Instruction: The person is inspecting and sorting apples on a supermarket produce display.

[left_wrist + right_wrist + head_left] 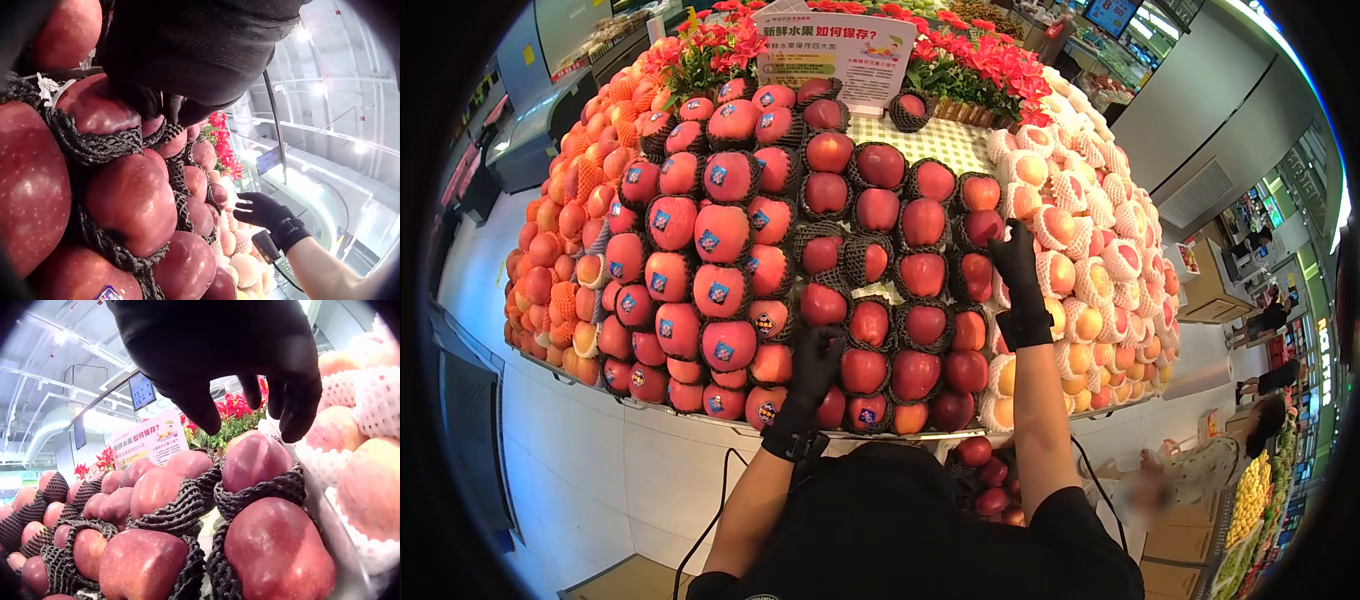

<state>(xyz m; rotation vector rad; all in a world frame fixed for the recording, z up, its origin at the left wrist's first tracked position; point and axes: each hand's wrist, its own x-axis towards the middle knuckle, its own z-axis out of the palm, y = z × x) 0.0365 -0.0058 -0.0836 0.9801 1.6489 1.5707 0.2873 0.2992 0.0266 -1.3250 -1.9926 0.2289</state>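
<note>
My black-gloved left hand (813, 368) is low over the front of the red apple rows, its fingers bent down. In the left wrist view, its fingertips hang right beside a red apple (99, 107) in a black foam net (94, 145), with no thing seen in its grip. My right hand (1022, 272), also gloved in black, is over the right edge of the red apples. Its fingers are spread and reach down in the right wrist view, just above a netted apple (259, 464); a larger red apple (278, 550) sits nearer that camera.
Apples with blue stickers (710, 240) fill the left rows. Pale fruit in white foam nets (1060, 225) is heaped to the right. A printed sign (840, 55) and red flowers (990, 65) stand behind. More apples (990, 485) lie below the display's front edge.
</note>
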